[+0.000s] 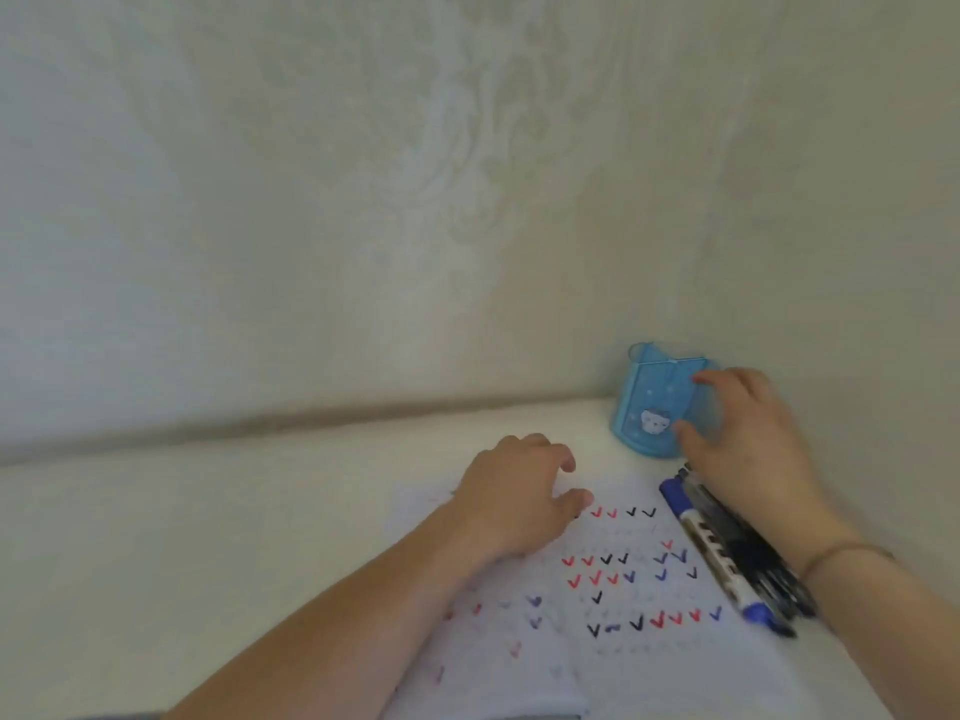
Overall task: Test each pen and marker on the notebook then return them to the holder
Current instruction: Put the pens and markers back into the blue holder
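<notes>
Your right hand (748, 449), fingers spread and gripping nothing, cupped the holder (655, 402) at two o'clock, seemingly steadying it, while your left hand (519, 491), loosely curled and empty, pinned the notebook (639, 662).

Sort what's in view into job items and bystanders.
Job: notebook with tick marks; blue holder, touched by right hand; blue-capped marker and dark pens beside the page; left hand on the page.
Bystanders: wristband.

Head view, angled down, close over notebook (597, 605).
</notes>
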`<state>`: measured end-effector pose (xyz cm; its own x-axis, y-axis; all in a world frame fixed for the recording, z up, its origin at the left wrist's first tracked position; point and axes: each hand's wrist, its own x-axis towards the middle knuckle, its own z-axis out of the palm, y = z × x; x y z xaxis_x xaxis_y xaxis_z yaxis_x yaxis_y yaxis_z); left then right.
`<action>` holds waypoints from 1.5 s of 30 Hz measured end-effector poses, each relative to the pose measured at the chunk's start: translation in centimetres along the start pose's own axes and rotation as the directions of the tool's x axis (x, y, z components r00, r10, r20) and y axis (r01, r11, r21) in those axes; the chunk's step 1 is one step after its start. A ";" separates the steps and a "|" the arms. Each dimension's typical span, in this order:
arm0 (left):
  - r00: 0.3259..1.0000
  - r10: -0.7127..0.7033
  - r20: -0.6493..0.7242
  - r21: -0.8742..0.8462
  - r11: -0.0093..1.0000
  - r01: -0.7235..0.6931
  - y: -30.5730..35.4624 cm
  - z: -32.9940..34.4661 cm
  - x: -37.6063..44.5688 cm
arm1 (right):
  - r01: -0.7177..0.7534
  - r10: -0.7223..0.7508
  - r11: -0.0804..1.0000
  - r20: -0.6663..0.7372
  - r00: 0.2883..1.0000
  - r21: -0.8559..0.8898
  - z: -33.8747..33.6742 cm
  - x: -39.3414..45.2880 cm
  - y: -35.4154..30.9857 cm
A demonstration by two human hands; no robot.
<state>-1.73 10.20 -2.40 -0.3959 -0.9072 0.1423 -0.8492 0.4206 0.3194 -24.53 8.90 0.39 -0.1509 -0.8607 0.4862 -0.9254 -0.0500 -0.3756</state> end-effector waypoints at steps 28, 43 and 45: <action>0.994 -0.013 0.106 -0.992 0.074 0.107 -4.1 -5.1 -3.7 | 0.157 -0.144 0.957 -0.072 0.987 0.243 -0.3 -4.4 2.1; 0.950 0.087 0.301 0.378 0.904 -0.202 7.2 1.6 -7.1 | 0.408 -0.416 0.909 0.234 0.879 0.084 -0.9 -9.6 4.5; 0.950 0.068 0.305 0.410 0.891 -0.196 6.1 0.8 -7.5 | 0.402 -0.409 0.912 0.223 0.885 0.079 -0.7 -9.6 4.8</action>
<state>-4.23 19.62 -2.30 -0.5407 -0.8313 -0.1285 -0.8224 0.5545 -0.1269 -27.78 17.31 -5.51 0.3221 -0.8542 0.4081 -0.8776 -0.4311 -0.2097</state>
